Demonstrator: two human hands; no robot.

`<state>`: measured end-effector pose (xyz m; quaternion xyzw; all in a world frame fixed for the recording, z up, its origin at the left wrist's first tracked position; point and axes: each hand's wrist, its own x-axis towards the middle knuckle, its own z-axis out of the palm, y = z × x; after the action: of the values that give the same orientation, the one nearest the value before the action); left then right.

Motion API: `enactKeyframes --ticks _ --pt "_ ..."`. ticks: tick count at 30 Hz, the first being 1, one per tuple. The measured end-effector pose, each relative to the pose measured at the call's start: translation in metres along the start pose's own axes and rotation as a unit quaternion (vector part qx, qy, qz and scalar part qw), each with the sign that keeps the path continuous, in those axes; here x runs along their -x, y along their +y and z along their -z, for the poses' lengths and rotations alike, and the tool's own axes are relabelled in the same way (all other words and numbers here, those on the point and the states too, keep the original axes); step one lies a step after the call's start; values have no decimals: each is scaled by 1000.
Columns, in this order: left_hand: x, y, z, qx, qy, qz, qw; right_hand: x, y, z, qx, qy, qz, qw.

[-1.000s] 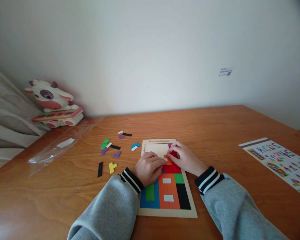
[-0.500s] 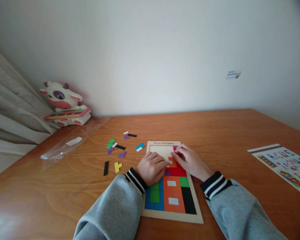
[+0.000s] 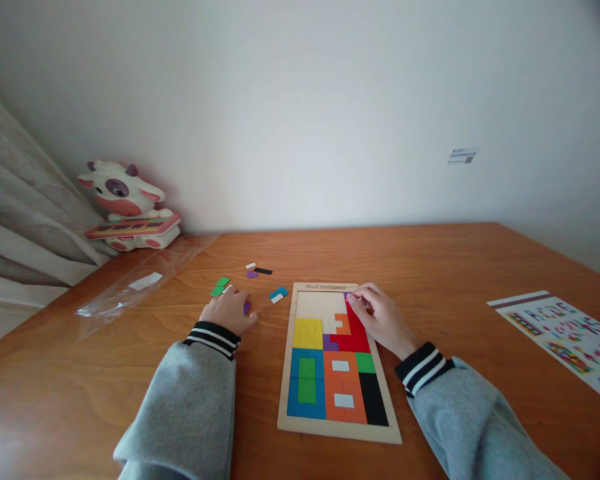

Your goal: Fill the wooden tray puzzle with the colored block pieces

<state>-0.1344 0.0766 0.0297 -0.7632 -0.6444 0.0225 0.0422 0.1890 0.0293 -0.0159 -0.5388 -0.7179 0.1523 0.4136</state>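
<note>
The wooden puzzle board [image 3: 340, 437] lies flat in front of me, partly filled with yellow pieces [image 3: 308, 333], blue, green, orange, red [image 3: 355, 342] and black ones. Bare wood shows in its upper left part. My right hand [image 3: 383, 321] rests at the board's upper right edge, fingers bent together over the red area beside a bit of purple; whether they pinch anything is hidden. Off to the board's left, my left hand [image 3: 227, 312] reaches palm down over loose pieces, thumb apart. A purple piece [image 3: 247, 307] shows between its thumb and fingers.
Beyond my left hand lie green pieces [image 3: 220, 287], a black strip [image 3: 263, 271] and a blue-and-white pair [image 3: 279, 295]. Farther left are a clear plastic bag [image 3: 115, 293] and a cow toy keyboard [image 3: 133, 210]. A printed sheet [image 3: 563, 330] lies at right.
My left hand has left the board and moved left to the loose pieces, uncovering the yellow pieces on the board. My right hand has stayed at the upper right edge.
</note>
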Motion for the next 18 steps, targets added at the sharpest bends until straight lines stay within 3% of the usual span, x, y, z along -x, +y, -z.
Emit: enactKeyframes --ticks 3,6,10,13,16,18 --pt "-1 6 4 -19 -44 -7 999 0 3 -1 1 6 -2 1000" --pt "-3 13 4 -31 -49 -9 998 0 4 -2 -3 6 -1 1000" --pt "-5 22 -2 -13 -24 -8 1000 0 2 -1 -1 1 3 1000" --pt "-8 30 -12 68 37 -51 996 0 2 -1 1 4 5 1000" --pt "-7 45 -23 268 128 -126 947 0 1 -1 5 5 14 1000" --pt "-2 59 -26 394 132 -149 897 0 0 -1 7 3 24 1000"
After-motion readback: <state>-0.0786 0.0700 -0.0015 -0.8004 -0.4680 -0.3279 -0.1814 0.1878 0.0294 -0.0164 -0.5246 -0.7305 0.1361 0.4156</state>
